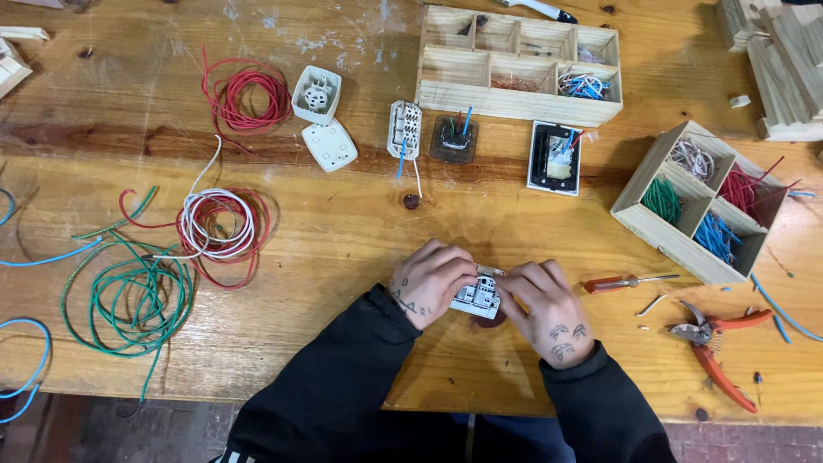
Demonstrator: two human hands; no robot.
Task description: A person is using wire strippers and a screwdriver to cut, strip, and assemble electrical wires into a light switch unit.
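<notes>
Both hands grip a small white electrical socket module (477, 297) just above the wooden table (360, 231) near its front edge. My left hand (431, 281) clasps its left side with curled fingers. My right hand (546, 307) closes over its right side, covering part of it. Black sleeves cover both forearms.
A red-handled screwdriver (619, 282) and orange-handled pliers (716, 347) lie to the right. Coils of red (246, 93), white-and-red (220, 227) and green wire (133, 300) sit at left. Other socket parts (405, 129) and two wooden compartment boxes (518, 62) (701, 201) with wire pieces stand beyond.
</notes>
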